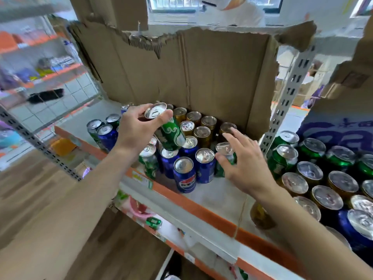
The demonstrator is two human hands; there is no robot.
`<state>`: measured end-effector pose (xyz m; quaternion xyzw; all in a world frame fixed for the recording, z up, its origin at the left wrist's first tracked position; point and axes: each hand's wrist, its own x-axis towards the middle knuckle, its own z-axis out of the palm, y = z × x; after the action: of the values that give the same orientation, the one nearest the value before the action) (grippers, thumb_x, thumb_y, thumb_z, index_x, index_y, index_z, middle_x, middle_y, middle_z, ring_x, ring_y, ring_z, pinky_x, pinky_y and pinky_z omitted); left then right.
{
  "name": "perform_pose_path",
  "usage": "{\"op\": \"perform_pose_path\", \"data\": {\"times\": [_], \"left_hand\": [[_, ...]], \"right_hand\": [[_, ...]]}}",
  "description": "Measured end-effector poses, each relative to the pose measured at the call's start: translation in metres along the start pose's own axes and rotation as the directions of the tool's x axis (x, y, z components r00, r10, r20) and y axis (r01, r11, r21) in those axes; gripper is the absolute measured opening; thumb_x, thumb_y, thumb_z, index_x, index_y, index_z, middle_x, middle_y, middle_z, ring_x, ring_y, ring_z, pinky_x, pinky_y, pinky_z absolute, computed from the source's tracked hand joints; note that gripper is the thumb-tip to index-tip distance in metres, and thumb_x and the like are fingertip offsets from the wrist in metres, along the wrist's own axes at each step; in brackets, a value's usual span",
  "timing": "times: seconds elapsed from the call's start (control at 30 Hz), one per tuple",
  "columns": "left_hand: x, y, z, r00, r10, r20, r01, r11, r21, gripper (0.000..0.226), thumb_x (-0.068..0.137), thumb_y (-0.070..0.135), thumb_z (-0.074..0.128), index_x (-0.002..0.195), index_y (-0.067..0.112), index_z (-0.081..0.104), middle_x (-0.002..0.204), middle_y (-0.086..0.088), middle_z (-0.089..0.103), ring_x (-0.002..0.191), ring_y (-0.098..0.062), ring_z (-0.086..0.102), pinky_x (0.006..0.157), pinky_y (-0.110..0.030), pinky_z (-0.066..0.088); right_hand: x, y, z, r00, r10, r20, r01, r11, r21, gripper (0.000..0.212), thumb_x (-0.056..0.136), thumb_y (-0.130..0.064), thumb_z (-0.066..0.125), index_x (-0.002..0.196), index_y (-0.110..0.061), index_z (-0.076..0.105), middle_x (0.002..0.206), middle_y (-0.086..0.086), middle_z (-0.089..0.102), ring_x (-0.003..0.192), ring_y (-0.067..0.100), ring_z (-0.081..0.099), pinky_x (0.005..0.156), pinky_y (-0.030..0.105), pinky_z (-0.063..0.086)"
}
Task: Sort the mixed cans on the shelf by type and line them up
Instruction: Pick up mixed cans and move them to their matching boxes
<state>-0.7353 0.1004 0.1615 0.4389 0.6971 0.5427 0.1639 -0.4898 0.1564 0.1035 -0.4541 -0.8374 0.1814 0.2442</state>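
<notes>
My left hand (137,128) holds a green can (171,132) by its top, tilted, lifted above the blue cans (184,176) standing at the shelf's front. Gold cans (201,132) stand in rows behind them against the cardboard. My right hand (242,160) hovers with fingers spread over another green can (225,156) standing at the right of the blue group; its fingertips are near the can's top and I cannot tell if they touch it. A few blue and green cans (105,132) stand apart at the left.
Torn cardboard (201,73) walls the shelf's back and right side. A perforated metal upright (286,102) divides this bay from the right bay, which holds several green, gold and blue cans (323,178). The shelf's orange front edge (201,211) runs diagonally; goods lie on the shelf below.
</notes>
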Motion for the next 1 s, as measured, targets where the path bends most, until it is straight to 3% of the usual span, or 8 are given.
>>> {"op": "perform_pose_path", "data": {"times": [0.17,0.27,0.33,0.5,0.7,0.8,1.0], "left_hand": [[0.05,-0.021,0.004,0.999,0.037,0.033,-0.038,0.999,0.029,0.071,0.056,0.071,0.081,0.109,0.024,0.073,0.113,0.002,0.068,0.102,-0.01,0.067,0.091,-0.033,0.057],[0.069,-0.034,0.001,0.996,0.049,0.076,-0.054,0.997,0.059,0.067,0.068,0.058,0.083,0.118,0.016,0.069,0.116,0.005,0.061,0.098,-0.001,0.061,0.08,-0.012,0.05],[0.078,-0.043,-0.001,0.992,0.078,0.099,-0.083,0.995,0.055,0.066,0.069,0.056,0.082,0.12,0.016,0.07,0.116,0.005,0.061,0.097,0.001,0.06,0.076,-0.008,0.047],[0.091,-0.057,-0.002,0.976,0.129,0.178,-0.134,0.991,0.019,0.025,0.071,0.051,0.084,0.087,0.044,0.066,0.113,0.001,0.061,0.097,0.001,0.06,0.082,-0.016,0.048],[0.094,-0.058,-0.001,0.961,0.166,0.22,-0.16,0.986,-0.043,0.029,0.068,0.055,0.084,0.088,0.046,0.064,0.112,0.0,0.061,0.102,-0.008,0.061,0.09,-0.029,0.052],[0.088,-0.046,0.011,0.95,0.188,0.249,-0.156,0.978,-0.14,0.048,0.06,0.066,0.078,0.098,0.038,0.069,0.111,0.0,0.063,0.103,-0.008,0.063,0.091,-0.032,0.054],[0.055,-0.01,0.067,0.875,0.279,0.396,-0.199,0.952,-0.231,0.024,0.06,0.07,0.077,0.076,0.055,0.07,0.106,-0.004,0.06,0.101,-0.015,0.064,0.088,-0.042,0.057]], "right_hand": [[0.022,-0.008,0.015,0.997,0.067,-0.043,-0.068,0.997,-0.023,0.062,0.094,-0.045,0.055,0.15,-0.024,0.038,0.159,-0.003,0.03,0.145,0.02,0.024,0.121,0.044,0.018],[0.032,-0.016,0.027,0.993,0.099,-0.061,-0.1,0.995,-0.019,0.061,0.094,-0.044,0.056,0.149,-0.024,0.039,0.159,-0.003,0.031,0.144,0.019,0.025,0.121,0.044,0.018],[0.039,-0.022,0.037,0.991,0.114,-0.074,-0.115,0.993,-0.014,0.06,0.094,-0.044,0.057,0.148,-0.023,0.04,0.158,-0.002,0.032,0.145,0.019,0.026,0.12,0.048,0.019],[0.044,-0.033,0.059,0.983,0.145,-0.111,-0.145,0.989,0.007,0.06,0.092,-0.044,0.058,0.145,-0.021,0.045,0.156,0.0,0.037,0.144,0.023,0.031,0.118,0.054,0.021],[0.044,-0.041,0.06,0.973,0.179,-0.145,-0.18,0.984,0.006,0.061,0.091,-0.048,0.054,0.146,-0.023,0.044,0.156,-0.002,0.037,0.144,0.02,0.03,0.119,0.053,0.02],[0.031,-0.035,0.052,0.967,0.184,-0.176,-0.195,0.98,-0.044,0.06,0.093,-0.044,0.058,0.147,-0.023,0.043,0.156,-0.003,0.037,0.145,0.018,0.03,0.118,0.053,0.021],[-0.017,-0.008,0.011,0.914,0.303,-0.269,-0.34,0.935,-0.101,0.057,0.094,-0.044,0.056,0.146,-0.022,0.044,0.155,0.0,0.038,0.143,0.023,0.032,0.118,0.053,0.022]]}}
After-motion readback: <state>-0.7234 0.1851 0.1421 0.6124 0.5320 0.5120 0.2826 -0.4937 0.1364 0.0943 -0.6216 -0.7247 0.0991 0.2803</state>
